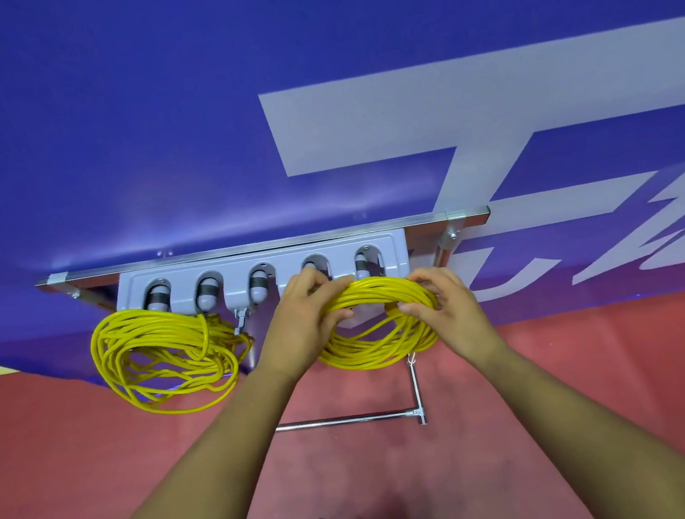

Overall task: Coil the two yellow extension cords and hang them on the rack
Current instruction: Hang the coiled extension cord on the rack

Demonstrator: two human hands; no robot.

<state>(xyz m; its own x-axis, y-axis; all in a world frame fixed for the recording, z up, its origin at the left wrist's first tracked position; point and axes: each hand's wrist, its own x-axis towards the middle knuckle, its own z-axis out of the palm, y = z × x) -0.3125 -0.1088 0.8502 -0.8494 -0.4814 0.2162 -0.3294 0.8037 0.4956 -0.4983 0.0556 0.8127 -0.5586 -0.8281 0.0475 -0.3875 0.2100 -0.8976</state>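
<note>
Stretching left to right along the front of the grey rack [390, 246], the held cord coil [379, 348] forms a flattened oval whose long axis runs parallel to the rack, just below its two rightmost holders. Two yellow extension cords are in view. The hung cord coil [165, 362] droops from the rack's left end under the first two holders, its loops loose and uneven and sagging toward the red floor [557, 384]. The rack has five rounded holders in a row and sits under a metal crossbar [246, 248] against a blue banner [189, 106]. Two hands work the held coil. The left hand [304, 318] is curled over the bundled strands at the coil's left end, fingers on top and thumb underneath. The right hand [443, 308] grasps the right end, fingers bent round the strands. Both grips are closed on the cord, not clenched tight. A T-shaped metal rod [349, 420] lies below the coil, near the floor.
</note>
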